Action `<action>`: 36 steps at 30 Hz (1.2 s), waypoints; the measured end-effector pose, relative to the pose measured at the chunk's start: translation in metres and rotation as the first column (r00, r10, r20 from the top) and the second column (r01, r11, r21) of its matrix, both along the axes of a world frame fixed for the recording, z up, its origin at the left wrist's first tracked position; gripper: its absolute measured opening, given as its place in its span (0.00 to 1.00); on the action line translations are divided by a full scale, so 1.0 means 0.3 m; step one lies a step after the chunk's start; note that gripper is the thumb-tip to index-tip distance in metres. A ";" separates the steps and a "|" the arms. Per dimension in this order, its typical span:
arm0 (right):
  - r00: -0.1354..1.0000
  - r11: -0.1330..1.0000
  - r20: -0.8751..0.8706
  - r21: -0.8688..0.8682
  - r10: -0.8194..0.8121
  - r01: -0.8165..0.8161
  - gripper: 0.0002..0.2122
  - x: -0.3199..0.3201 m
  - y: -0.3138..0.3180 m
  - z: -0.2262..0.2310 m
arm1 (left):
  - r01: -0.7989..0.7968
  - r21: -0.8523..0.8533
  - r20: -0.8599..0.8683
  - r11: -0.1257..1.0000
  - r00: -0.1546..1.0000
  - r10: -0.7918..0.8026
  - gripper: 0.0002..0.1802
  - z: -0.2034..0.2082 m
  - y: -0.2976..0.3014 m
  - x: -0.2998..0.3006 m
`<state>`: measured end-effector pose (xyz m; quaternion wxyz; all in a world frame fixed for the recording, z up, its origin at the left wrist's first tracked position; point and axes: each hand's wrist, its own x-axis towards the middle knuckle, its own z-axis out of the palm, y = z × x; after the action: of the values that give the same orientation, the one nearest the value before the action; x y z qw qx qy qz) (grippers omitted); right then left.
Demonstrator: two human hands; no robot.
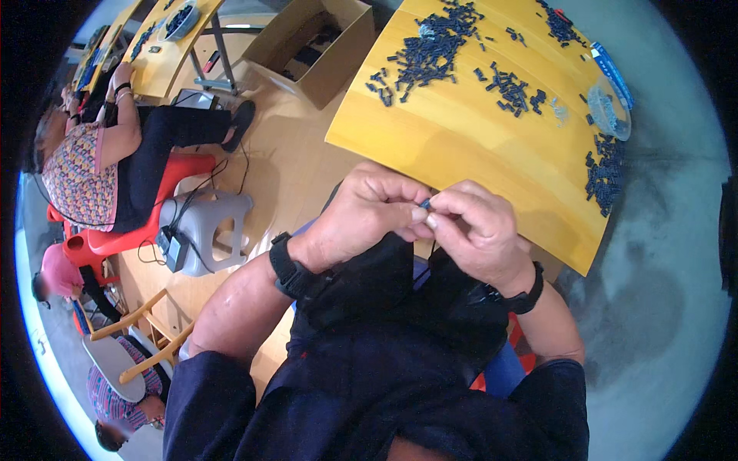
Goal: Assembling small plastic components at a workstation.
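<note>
In front of my lap, just off the near edge of the yellow table [453, 146], my left hand [367, 209] and my right hand [486, 234] meet fingertip to fingertip. Between their pinched fingers is a tiny dark blue piece [425, 204], mostly covered, so its exact kind cannot be made out. On the tabletop beyond lie a large heap of small black parts [427, 60] and a smaller scatter of the same parts [511, 91]. More of these parts [605, 175] are piled along the right edge.
At the table's right edge are a clear dish [621, 127] holding small pale pieces and a blue box [613, 75]. An open cardboard box [347, 58] stands on the floor beyond left. Left of me are a grey stool [201, 230] with cables and a seated co-worker [84, 173].
</note>
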<state>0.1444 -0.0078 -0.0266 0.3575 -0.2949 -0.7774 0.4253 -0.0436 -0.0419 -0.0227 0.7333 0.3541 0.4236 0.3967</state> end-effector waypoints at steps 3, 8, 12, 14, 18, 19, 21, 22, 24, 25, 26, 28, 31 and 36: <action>0.999 1.000 -0.032 0.002 -0.009 0.010 0.06 -0.013 -0.007 -0.021 | 0.017 0.039 -0.074 0.999 0.997 -0.014 0.06 -0.010 -0.007 -0.008; 1.000 1.000 0.004 -0.020 0.022 -0.022 0.05 0.001 0.002 -0.002 | 0.082 0.013 -0.109 0.997 0.991 -0.080 0.08 -0.029 -0.010 -0.011; 0.995 0.993 0.052 -0.077 0.090 -0.086 0.05 0.022 0.038 -0.010 | 0.053 -0.005 -0.090 0.999 0.995 -0.053 0.07 -0.023 -0.008 0.001; 0.991 0.898 -0.081 -0.421 0.107 -0.131 0.05 0.045 0.065 -0.034 | 0.026 -0.022 -0.071 0.999 0.997 -0.027 0.07 -0.022 -0.011 0.002; 0.974 0.861 0.135 -0.458 -0.179 0.222 0.04 0.079 0.222 -0.104 | -0.003 -0.108 -0.072 0.994 0.997 -0.004 0.07 -0.011 -0.008 0.004; 0.953 0.894 0.211 -0.347 -0.218 0.282 0.04 0.096 0.269 -0.146 | 0.009 -0.123 -0.087 0.992 0.996 -0.020 0.07 -0.009 -0.006 0.007; 0.934 0.915 0.273 -0.267 -0.230 0.303 0.04 0.089 0.345 -0.170 | 0.027 -0.084 -0.085 0.996 0.996 -0.035 0.06 -0.021 -0.013 0.001; 0.908 0.927 0.337 -0.185 -0.251 0.325 0.05 0.085 0.378 -0.182 | 0.052 -0.049 -0.079 0.997 0.995 -0.055 0.06 -0.029 -0.015 -0.001; 0.896 0.939 0.348 -0.103 -0.275 0.329 0.05 0.068 0.438 -0.226 | 0.058 -0.046 -0.084 0.997 0.995 -0.062 0.06 -0.035 -0.017 -0.006; 0.884 0.943 0.358 -0.021 -0.302 0.331 0.05 0.066 0.466 -0.241 | 0.066 -0.045 -0.089 0.997 0.994 -0.070 0.06 -0.037 -0.013 -0.006; 0.884 0.944 0.358 -0.022 -0.300 0.329 0.05 0.052 0.481 -0.240 | 0.064 -0.045 -0.089 0.997 0.994 -0.068 0.06 -0.039 -0.013 -0.008; 0.861 0.941 0.403 0.004 -0.311 0.338 0.06 0.025 0.508 -0.233 | 0.063 -0.055 -0.067 0.996 0.995 -0.067 0.06 -0.038 -0.009 -0.011; 0.823 0.943 0.462 0.115 -0.330 0.313 0.08 -0.021 0.532 -0.200 | 0.061 -0.037 -0.056 0.997 0.996 -0.063 0.05 -0.034 -0.017 -0.011; 0.813 0.941 0.477 0.225 -0.333 0.253 0.08 -0.052 0.553 -0.223 | 0.048 -0.050 -0.058 0.998 0.997 -0.050 0.06 -0.050 -0.017 -0.006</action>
<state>0.1288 0.1581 -0.0934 0.2223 -0.4850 -0.8188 0.2120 -0.0453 -0.0470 -0.0378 0.7383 0.3581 0.4460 0.3574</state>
